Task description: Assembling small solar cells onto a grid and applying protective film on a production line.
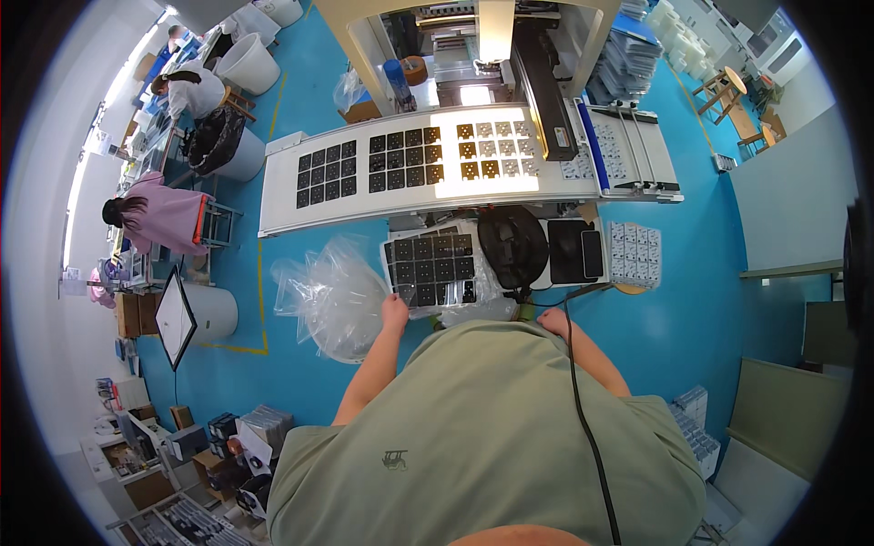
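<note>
At the left, a crumpled clear plastic bag [339, 296] spreads out beside the left hand [394, 314], whose fingers close on the near left corner of a dark-squared sheet [432, 268]. The sheet lies between the person's torso and the long white conveyor [414, 196]. It is nearly square to the eye; its slightly longer axis seems to run left to right, the right end angled a little away from the person. Next comes a black bag [512, 247], just right of the sheet. The right hand [553, 320] sits near a black cable [583, 405]; I cannot tell whether it grips anything. Beyond it, a phone [592, 254] and a tray of pale pieces [635, 255] both lie lengthwise away from the person.
</note>
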The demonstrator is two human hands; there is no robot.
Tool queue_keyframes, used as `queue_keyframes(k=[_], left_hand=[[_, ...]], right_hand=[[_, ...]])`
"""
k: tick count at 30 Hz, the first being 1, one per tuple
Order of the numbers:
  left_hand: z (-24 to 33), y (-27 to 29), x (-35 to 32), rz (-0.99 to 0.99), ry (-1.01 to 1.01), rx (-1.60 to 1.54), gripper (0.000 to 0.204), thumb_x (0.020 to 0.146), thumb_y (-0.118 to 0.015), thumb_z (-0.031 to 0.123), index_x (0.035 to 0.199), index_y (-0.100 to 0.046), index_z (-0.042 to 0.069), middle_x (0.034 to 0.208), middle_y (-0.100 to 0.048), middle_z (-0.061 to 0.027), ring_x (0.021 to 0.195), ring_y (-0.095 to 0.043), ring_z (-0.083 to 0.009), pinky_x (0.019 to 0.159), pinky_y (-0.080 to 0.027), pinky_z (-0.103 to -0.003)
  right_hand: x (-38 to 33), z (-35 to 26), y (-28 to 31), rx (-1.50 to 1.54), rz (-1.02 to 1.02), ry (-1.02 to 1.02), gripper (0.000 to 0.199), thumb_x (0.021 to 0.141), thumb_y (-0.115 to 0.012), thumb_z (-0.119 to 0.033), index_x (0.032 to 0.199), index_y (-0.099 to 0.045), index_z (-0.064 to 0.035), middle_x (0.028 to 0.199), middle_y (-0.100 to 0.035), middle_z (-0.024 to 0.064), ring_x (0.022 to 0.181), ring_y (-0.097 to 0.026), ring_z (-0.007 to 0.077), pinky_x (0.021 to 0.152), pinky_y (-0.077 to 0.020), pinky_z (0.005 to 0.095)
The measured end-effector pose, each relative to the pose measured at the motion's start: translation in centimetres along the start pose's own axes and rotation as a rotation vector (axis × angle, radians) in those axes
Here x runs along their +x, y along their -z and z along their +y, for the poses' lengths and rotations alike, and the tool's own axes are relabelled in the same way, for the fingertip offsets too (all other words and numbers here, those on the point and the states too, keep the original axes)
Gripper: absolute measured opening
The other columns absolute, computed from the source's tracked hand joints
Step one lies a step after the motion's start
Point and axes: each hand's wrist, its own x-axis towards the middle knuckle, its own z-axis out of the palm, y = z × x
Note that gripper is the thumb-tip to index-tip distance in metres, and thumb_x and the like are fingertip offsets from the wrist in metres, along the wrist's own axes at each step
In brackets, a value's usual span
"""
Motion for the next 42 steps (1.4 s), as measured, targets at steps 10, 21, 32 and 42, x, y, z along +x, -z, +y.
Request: queue_keyframes(k=[10, 21, 32, 42], left_hand=[[0.0, 0.0, 0.1, -0.015, 0.005, 0.017, 0.034, 0.098, -0.052, 0.015, 0.116, -0.073, -0.004, 0.11, -0.074, -0.0281, 0.108, -0.071, -0.0429, 0.092, -0.053, -0.047], [-0.9, -0.4, 0.9, 0.004, 0.006, 0.013, 0.034, 0.098, -0.053, 0.016, 0.117, -0.073, -0.004, 0.11, -0.074, -0.0295, 0.108, -0.07, -0.0449, 0.091, -0.053, -0.049], [-3.2, -0.6, 2.5, -0.005, -0.097, 0.031, 0.034, 0.099, -0.049, 0.012, 0.122, -0.069, -0.004, 0.094, -0.071, -0.018, 0.075, -0.069, -0.0281, 0.061, -0.053, -0.042], [-2.3, -0.6, 2.1, -0.038, -0.045, -0.012, 0.032, 0.1, -0.05, 0.013, 0.12, -0.07, -0.002, 0.09, -0.069, -0.0151, 0.072, -0.067, -0.0254, 0.057, -0.052, -0.04]], right_hand=[[-0.1, -0.5, 0.6, 0.007, -0.031, -0.037, 0.03, 0.086, -0.07, -0.033, 0.096, -0.082, -0.0068, 0.095, -0.078, 0.0186, 0.089, -0.076, 0.0355, 0.085, -0.0604, 0.0454], [-0.4, -1.2, 1.1, 0.019, -0.029, -0.026, 0.03, 0.088, -0.07, -0.032, 0.096, -0.081, -0.0052, 0.093, -0.078, 0.0193, 0.086, -0.076, 0.0352, 0.083, -0.0607, 0.0452], [0.4, -0.5, 0.3, 0.033, -0.004, -0.013, 0.03, 0.086, -0.07, -0.032, 0.092, -0.081, -0.0042, 0.089, -0.077, 0.0191, 0.083, -0.075, 0.0352, 0.08, -0.0605, 0.0453], [0.5, -1.0, 0.7, 0.017, -0.011, -0.004, 0.031, 0.085, -0.069, -0.032, 0.092, -0.08, -0.004, 0.094, -0.077, 0.0209, 0.088, -0.074, 0.0385, 0.084, -0.06, 0.0466]])
